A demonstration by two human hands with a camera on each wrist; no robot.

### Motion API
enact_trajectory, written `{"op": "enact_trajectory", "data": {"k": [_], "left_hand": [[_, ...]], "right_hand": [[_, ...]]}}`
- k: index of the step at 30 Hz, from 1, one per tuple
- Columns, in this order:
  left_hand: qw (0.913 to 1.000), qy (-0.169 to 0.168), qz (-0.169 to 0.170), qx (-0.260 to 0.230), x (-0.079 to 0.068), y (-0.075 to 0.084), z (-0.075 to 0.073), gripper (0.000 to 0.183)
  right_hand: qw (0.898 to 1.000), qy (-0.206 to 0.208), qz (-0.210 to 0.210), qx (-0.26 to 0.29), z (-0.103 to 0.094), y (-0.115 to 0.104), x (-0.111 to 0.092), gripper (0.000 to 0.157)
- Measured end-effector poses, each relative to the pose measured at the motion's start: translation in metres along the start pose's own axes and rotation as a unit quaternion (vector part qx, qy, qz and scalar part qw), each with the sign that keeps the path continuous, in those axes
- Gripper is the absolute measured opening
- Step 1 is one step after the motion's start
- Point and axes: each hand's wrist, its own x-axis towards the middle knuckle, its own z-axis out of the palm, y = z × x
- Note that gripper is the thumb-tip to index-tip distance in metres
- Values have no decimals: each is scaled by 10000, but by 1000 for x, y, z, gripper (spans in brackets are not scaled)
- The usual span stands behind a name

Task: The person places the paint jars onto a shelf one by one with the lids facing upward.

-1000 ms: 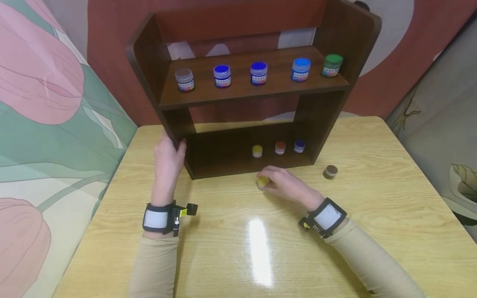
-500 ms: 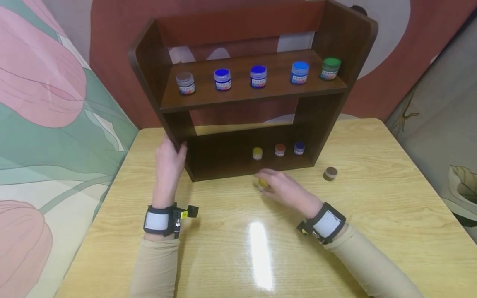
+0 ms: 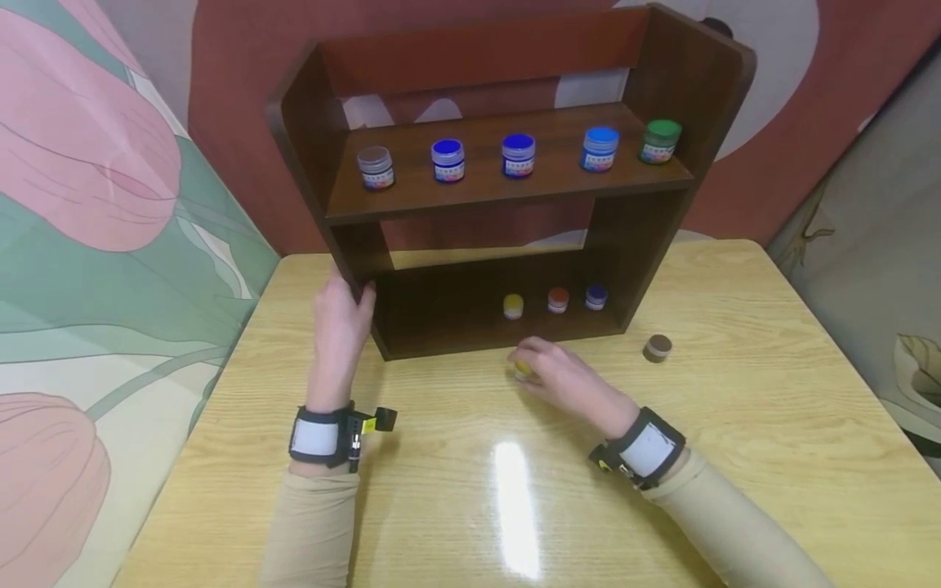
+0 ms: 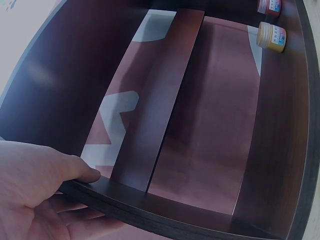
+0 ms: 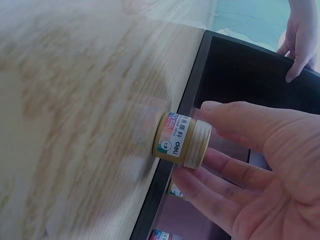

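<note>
My left hand (image 3: 341,331) grips the left side panel of a dark brown two-tier shelf (image 3: 441,200). In the left wrist view the thumb (image 4: 87,172) lies on the inner face of that panel, with the fingers on its outer side. On the table before the shelf, my right hand (image 3: 562,371) has its thumb and fingers around a small paint jar (image 5: 177,140) with ochre-yellow paint and a clear lid. The jar stands upright on the wood. A second yellow jar (image 3: 513,307), an orange-red jar (image 3: 558,300) and a purple-blue jar (image 3: 596,297) stand on the lower tier.
Along the upper tier stand a grey-lidded jar (image 3: 376,168), two dark blue jars (image 3: 448,161), a light blue jar (image 3: 599,149) and a green jar (image 3: 660,141). A brown jar (image 3: 657,349) stands on the table (image 3: 441,457) right of the shelf.
The fingers of my right hand have shifted slightly over the yellow jar, covering more of it. My left hand keeps its place on the shelf. The head view has tilted slightly.
</note>
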Motion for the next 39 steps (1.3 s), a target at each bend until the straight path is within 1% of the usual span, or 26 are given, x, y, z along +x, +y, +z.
{"op": "enact_trajectory", "data": {"k": [5, 11, 17, 25, 30, 34, 39], "left_hand": [[10000, 24, 1, 19, 0, 0, 1, 38], [10000, -20, -57, 36, -1, 0, 2, 38], [10000, -44, -87, 12, -1, 0, 2, 38], [10000, -2, -26, -9, -1, 0, 1, 38], [10000, 20, -32, -23, -1, 0, 1, 37], [10000, 25, -17, -30, 0, 0, 1, 37], [10000, 41, -13, -67, 0, 0, 1, 36]], "right_hand": [[10000, -14, 64, -70, 0, -1, 0, 31], [9997, -52, 118, -192, 2, 0, -1, 32], [9997, -40, 157, -184, 3, 0, -1, 32], [9995, 263, -37, -178, 4, 4, 2, 26], [9989, 423, -65, -184, 0, 4, 6, 28], [9987, 492, -111, -98, -3, 4, 10, 28], [9983, 553, -174, -86, -7, 3, 20, 25]]}}
